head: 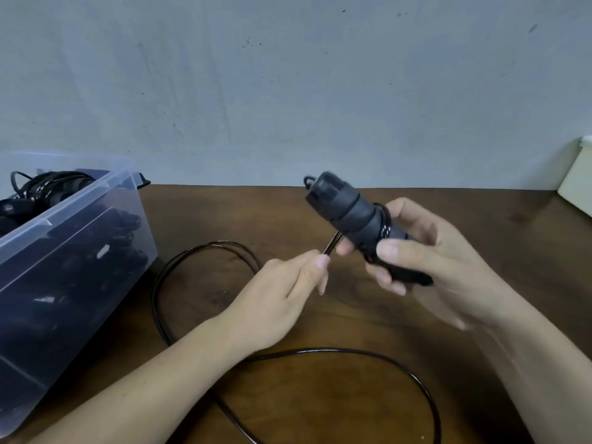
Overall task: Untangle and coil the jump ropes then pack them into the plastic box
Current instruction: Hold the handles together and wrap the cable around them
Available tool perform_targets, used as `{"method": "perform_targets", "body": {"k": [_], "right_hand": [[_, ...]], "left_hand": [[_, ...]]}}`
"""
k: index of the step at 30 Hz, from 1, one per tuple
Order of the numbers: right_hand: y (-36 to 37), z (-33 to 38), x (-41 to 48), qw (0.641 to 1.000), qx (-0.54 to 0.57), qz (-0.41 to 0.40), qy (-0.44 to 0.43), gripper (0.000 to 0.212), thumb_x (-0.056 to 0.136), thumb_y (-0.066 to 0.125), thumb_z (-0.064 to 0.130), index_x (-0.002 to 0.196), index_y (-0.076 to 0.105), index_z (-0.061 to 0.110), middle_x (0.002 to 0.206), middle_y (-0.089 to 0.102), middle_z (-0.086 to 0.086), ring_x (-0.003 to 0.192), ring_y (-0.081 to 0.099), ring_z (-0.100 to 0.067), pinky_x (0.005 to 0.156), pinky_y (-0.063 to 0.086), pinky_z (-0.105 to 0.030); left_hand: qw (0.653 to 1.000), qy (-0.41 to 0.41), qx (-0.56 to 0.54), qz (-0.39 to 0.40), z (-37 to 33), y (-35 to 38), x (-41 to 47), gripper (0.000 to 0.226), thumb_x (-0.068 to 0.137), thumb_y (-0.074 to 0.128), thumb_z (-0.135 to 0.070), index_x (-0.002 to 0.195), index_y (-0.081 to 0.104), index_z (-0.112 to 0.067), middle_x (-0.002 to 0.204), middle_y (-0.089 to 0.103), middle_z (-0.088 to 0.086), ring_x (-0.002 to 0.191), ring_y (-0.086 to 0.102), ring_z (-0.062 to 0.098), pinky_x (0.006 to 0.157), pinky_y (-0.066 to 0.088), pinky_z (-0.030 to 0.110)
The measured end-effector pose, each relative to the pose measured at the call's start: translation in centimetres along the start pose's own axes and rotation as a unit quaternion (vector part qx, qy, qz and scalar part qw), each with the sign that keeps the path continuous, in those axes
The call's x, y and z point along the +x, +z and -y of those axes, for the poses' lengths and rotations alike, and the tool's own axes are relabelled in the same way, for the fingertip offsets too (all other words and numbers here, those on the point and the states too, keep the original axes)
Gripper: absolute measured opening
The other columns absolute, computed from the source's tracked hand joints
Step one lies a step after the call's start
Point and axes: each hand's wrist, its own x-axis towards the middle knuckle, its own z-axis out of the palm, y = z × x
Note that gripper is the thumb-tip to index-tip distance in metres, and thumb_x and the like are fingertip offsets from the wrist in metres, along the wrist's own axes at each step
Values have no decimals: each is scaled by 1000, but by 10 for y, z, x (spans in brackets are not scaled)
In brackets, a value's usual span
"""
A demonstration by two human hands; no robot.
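Note:
My right hand (pixel 426 251) grips the black jump rope handles (pixel 346 213), held together and tilted up to the left above the table. My left hand (pixel 288 283) pinches the thin black rope (pixel 330 246) just below the handles. The slack of that rope lies in wide loops (pixel 320 350) on the brown table, under and around my left forearm. A clear plastic box (pixel 73 251) stands at the left, holding several black jump ropes (pixel 48 187).
The wooden table (pixel 400 363) runs back to a grey wall (pixel 288 91). A white container (pixel 576 184) sits at the far right edge of the table.

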Motion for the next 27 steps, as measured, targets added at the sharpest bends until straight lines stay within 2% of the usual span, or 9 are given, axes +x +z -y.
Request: {"method": "perform_targets", "body": {"k": [4,8,10,12,15,19,21,24,27], "right_hand": [[-4,-8,4,977,-172,-123,8,54,79,94,38,118,58,25,94,77,-20,65,59,-22,61,46,-41],[-3,-25,8,921,-355,-159,29,48,82,90,44,117,57,42,99,78,17,83,73,-5,76,56,-26],[-6,-33,10,902,-404,-149,39,47,82,89,48,117,58,42,103,76,20,90,72,-2,78,56,-24],[-11,-39,12,894,-427,-120,61,45,82,87,54,115,60,42,103,75,17,90,71,-5,83,60,-34],[-10,-42,10,912,-396,-27,102,44,82,86,56,117,66,38,108,76,12,93,72,-12,92,58,-50],[6,-35,6,937,-282,143,146,36,89,89,34,118,70,26,110,78,-5,94,72,-29,91,58,-57],[8,-27,4,944,-209,200,159,30,90,88,23,114,70,20,99,77,-9,74,65,-21,70,50,-48],[6,-18,0,958,-116,223,136,26,88,87,17,108,69,18,85,72,-12,63,56,-14,60,41,-31],[2,-18,-1,972,-7,216,96,41,88,88,31,114,63,11,110,65,-41,70,54,-24,63,43,-32]], "left_hand": [[994,-13,93,56,-5,5,-3,37,112,30,-53,93,52,-29,61,52,-3,55,54,17,58,47,45],[984,18,162,71,-8,1,-5,34,112,32,-52,91,48,-30,66,57,-3,60,57,16,57,48,38],[983,33,171,66,-6,-7,-6,34,111,37,-51,89,49,-28,65,56,-3,60,56,17,57,47,40],[985,41,160,42,-5,-17,-6,33,110,43,-50,86,50,-29,63,55,-3,60,56,17,56,46,41],[987,60,145,-13,-2,-31,-5,30,106,50,-53,86,55,-31,60,54,-7,60,56,14,56,45,35],[993,54,102,-39,8,-43,0,35,100,60,-57,81,58,-27,62,56,-5,59,54,15,55,44,34],[997,49,53,-35,14,-49,1,41,96,67,-55,75,55,-22,60,50,-3,56,43,10,53,36,28],[1000,14,-22,-4,16,-49,2,45,100,66,-47,74,54,-13,65,48,5,60,38,8,58,33,26],[989,-32,-147,-3,20,-32,3,41,100,65,-25,70,48,-3,66,44,8,64,42,16,67,40,30]]}}
